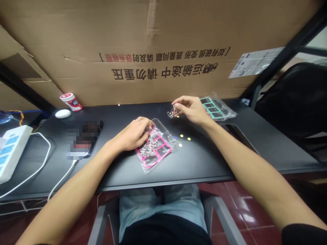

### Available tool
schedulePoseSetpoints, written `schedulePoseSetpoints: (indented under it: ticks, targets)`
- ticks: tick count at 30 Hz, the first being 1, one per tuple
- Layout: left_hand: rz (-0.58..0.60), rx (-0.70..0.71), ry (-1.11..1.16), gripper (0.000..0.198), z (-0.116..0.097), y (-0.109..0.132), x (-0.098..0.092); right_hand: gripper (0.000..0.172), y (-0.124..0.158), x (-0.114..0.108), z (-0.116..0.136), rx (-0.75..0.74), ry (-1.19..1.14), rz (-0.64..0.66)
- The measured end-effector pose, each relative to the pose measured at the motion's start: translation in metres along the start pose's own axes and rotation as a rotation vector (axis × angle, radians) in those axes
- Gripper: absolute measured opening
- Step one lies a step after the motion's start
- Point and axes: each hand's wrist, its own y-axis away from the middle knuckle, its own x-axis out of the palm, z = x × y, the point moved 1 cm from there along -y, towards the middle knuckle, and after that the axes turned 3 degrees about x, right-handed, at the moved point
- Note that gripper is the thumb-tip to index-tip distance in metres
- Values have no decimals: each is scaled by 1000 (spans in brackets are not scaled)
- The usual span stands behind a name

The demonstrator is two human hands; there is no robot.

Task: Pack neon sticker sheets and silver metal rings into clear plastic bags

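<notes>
My right hand [191, 108] is raised a little over the back of the desk, fingertips pinched on a small bunch of silver metal key rings [171, 113] with chain links. My left hand [136, 133] rests at the upper left edge of a clear plastic bag [167, 144], its fingers curled and partly hidden there. Inside or on the bag lie a pink-framed grid piece and a heap of silver rings and chains [149, 149]. Between the hands, several small yellow and pale round dots [189, 139] are scattered on the desk.
Behind my right hand lies another clear bag with a teal grid [213, 107]. A dark flat device [238, 136] sits under my right forearm. At left are a red-white tub [71, 102], white oval case [62, 113], blurred phone [85, 139] with cable, and power strip [15, 149]. Cardboard [163, 34] walls the back.
</notes>
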Motion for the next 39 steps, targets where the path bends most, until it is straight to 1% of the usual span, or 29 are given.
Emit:
schedulePoseSetpoints:
  ticks: [2,4,5,7,8,9,10,11,12,13,14,15,16,18,21,23,28,30,32,34,37,39]
  targets:
    - [-1,-8,-11,5,0,1,0,32,7,12,7,41,-27,68]
    - [-6,-13,-21,5,0,1,0,29,15,26,17,92,-31,216]
    - [-10,-13,-23,4,0,1,0,27,19,33,22,117,-17,338]
    - [-21,-11,-20,3,0,1,-1,25,26,41,32,148,42,650]
    - [-26,-7,-17,4,0,1,-1,24,28,42,35,148,71,774]
    - [-30,-3,-14,4,0,1,-1,24,28,41,37,138,94,839]
    - [-33,-1,-11,5,-1,1,-1,24,26,37,36,115,114,825]
    - [-34,0,-7,6,-1,1,-2,24,23,31,32,81,149,736]
    - [-32,-2,-2,6,-1,0,-2,24,19,24,26,40,208,594]
    - [-30,-5,2,6,-2,0,-2,24,14,15,17,-10,299,413]
    - [-26,-9,6,6,-2,0,-2,23,9,7,7,-66,448,244]
    - [-25,-12,9,6,-3,0,-3,25,6,0,-4,-112,611,138]
    - [-24,-12,10,5,-3,0,-3,30,3,-5,-15,-142,741,110]
    - [-23,-13,10,5,-3,0,-3,39,-2,-12,-35,-145,871,151]
    - [-24,-16,10,6,-3,0,-3,44,-5,-13,-52,-113,928,200]
    - [-20,-16,10,6,-3,0,-3,39,-5,-11,-53,-96,915,194]
    - [-16,-14,6,5,-3,0,-3,16,-6,-9,-42,-26,810,204]
    - [-18,-11,4,5,-3,0,-3,14,-5,-9,-39,-2,802,206]
    - [-17,-11,1,5,-2,0,-3,12,-4,-8,-39,-14,808,208]
    - [-18,-10,0,6,-2,0,-3,17,-2,-6,-40,-62,819,209]
    - [-18,-7,2,8,-1,0,-2,38,3,4,-39,-130,845,238]
    - [-18,-9,6,9,-1,0,-2,46,5,13,-39,-144,875,278]
